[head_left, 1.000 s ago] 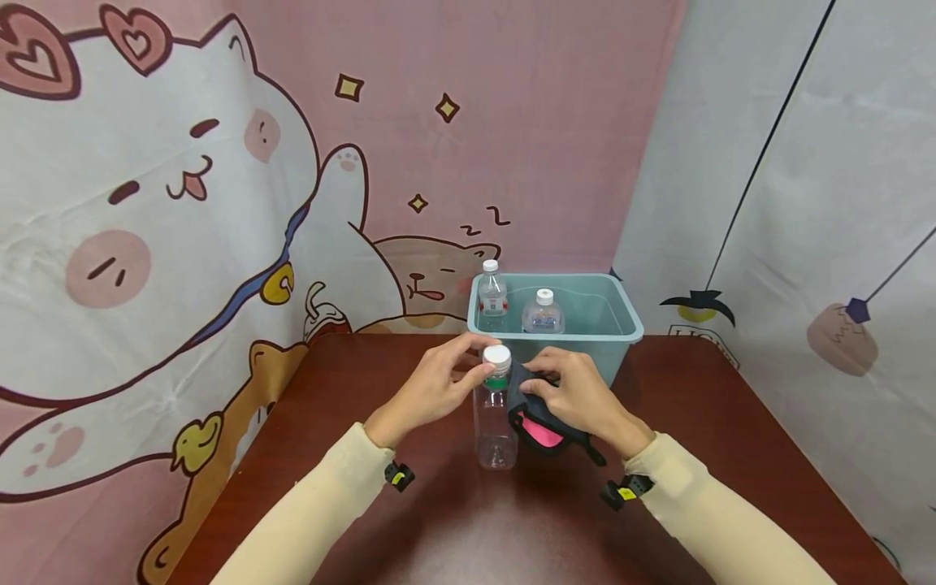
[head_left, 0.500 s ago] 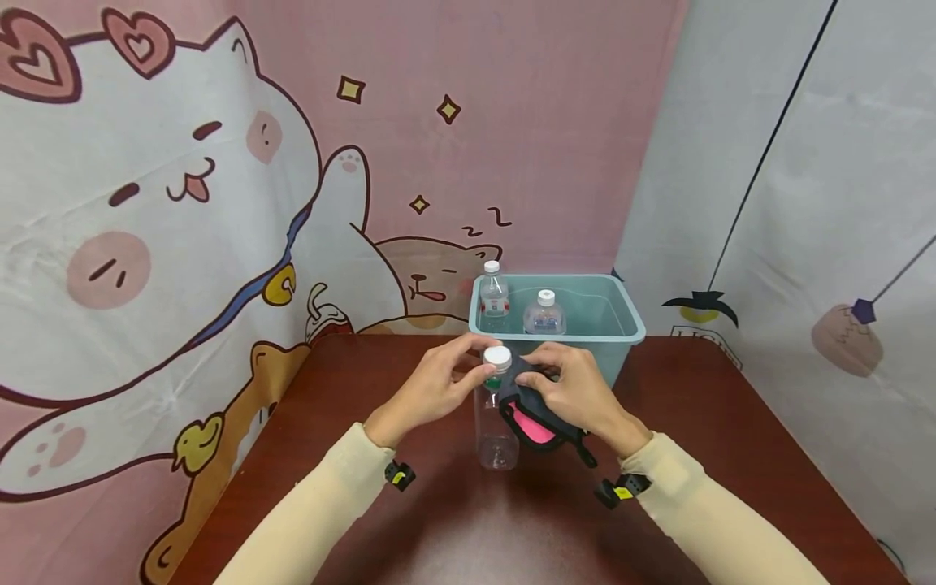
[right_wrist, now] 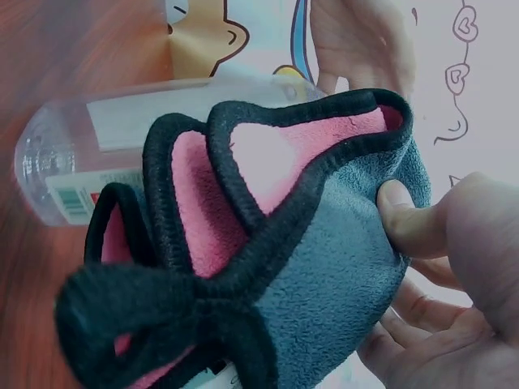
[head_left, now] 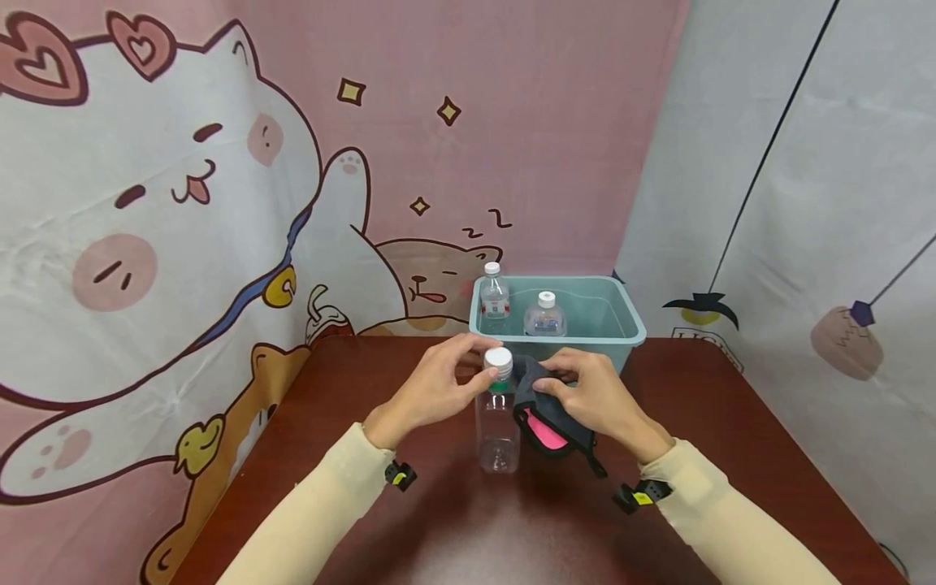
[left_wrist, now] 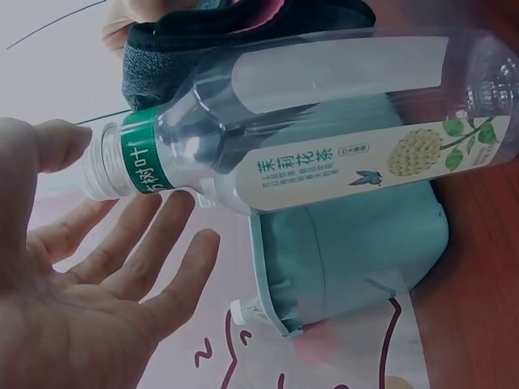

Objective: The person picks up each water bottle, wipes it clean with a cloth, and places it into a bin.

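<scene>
A clear, capped plastic bottle stands upright on the table, with a green neck band and a flowered label. My left hand holds it at the white cap, thumb on the near side and fingers behind. In my right hand, a folded cleaning cloth is pinched between thumb and fingers. The cloth is grey outside and pink inside, with black edging and a hanging loop. It lies against or just beside the bottle's right side; the head view does not settle contact.
Behind the hands stands a light blue plastic bin. Two clear bottles with white caps are in it, one at the back left and one nearer the middle. A printed curtain hangs behind the brown table.
My right hand and the cloth shifted left across the bottle's front, then back to its right side. My left hand and the bottle have stayed nearly in place.
</scene>
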A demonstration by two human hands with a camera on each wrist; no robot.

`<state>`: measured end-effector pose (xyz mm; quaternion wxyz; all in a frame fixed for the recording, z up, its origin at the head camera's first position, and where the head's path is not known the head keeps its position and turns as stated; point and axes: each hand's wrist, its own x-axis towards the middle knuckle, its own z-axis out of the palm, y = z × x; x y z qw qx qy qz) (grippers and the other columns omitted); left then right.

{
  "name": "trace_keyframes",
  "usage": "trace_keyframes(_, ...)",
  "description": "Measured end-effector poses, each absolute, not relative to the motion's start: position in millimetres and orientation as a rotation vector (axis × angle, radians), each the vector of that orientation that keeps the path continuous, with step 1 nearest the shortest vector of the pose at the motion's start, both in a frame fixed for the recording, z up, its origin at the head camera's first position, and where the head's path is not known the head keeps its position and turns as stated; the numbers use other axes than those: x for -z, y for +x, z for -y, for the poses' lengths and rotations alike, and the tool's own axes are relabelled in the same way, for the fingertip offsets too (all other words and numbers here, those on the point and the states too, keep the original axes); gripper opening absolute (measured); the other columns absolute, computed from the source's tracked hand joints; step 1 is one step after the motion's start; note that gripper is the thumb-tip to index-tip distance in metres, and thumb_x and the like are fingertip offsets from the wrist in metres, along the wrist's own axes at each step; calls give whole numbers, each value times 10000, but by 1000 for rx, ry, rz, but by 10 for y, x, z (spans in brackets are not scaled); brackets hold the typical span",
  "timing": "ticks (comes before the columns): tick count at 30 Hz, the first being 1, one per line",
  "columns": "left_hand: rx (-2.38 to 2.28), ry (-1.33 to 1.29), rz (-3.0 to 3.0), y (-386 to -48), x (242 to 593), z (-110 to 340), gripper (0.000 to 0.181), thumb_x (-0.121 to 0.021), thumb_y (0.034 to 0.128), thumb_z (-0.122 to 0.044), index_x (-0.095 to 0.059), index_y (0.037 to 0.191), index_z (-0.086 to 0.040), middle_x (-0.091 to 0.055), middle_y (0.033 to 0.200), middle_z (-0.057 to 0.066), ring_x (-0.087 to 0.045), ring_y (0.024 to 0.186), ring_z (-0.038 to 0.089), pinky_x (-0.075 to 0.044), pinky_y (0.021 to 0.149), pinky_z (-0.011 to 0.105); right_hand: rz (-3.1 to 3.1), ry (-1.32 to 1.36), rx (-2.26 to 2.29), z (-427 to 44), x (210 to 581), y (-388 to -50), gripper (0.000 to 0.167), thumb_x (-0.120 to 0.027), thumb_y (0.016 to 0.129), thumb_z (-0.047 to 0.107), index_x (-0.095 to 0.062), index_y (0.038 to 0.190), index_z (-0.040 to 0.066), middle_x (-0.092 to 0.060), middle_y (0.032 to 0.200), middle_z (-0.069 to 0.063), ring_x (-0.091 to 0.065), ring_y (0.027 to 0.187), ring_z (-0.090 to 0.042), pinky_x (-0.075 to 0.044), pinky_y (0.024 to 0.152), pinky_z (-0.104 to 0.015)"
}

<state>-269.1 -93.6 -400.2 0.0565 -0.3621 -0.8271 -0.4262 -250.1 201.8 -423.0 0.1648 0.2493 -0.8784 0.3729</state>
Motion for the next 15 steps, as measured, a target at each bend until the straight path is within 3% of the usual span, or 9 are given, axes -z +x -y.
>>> trace_keyframes(8, 1191, -1022, 2460, -2662, 3982, 896, 535, -885, 1071, -264, -685, 1537, -95, -763, 1402, 85, -826, 1184, 216, -704, 1073, 421, 2483, 670, -1028, -2101, 4233, -2478, 190, -941, 997, 113, -923, 1184, 142, -851, 1051, 36, -793, 960, -150, -700, 869, -349)
trace_keyframes(12, 1147, -920, 2419, -2613, 3968, 811, 535, -938, 1026, -300, -710, 1447, -62, -774, 1277, 105, -845, 1091, 247, -733, 960, 428, 2466, 662, -1029, -2137, 4250, -2477, 183, -943, 995, 112, -925, 1174, 146, -846, 1035, 43, -796, 951, -146, -699, 864, -331)
trace_keyframes(15, 1092, -813, 2408, -2559, 3958, 723, 546, -972, 993, -354, -710, 1350, -35, -754, 1153, 105, -836, 989, 243, -719, 856, 354, 2451, 661, -1039, -2156, 4263, -2480, 177, -944, 993, 107, -925, 1166, 144, -841, 1020, 42, -803, 933, -141, -689, 842, -286)
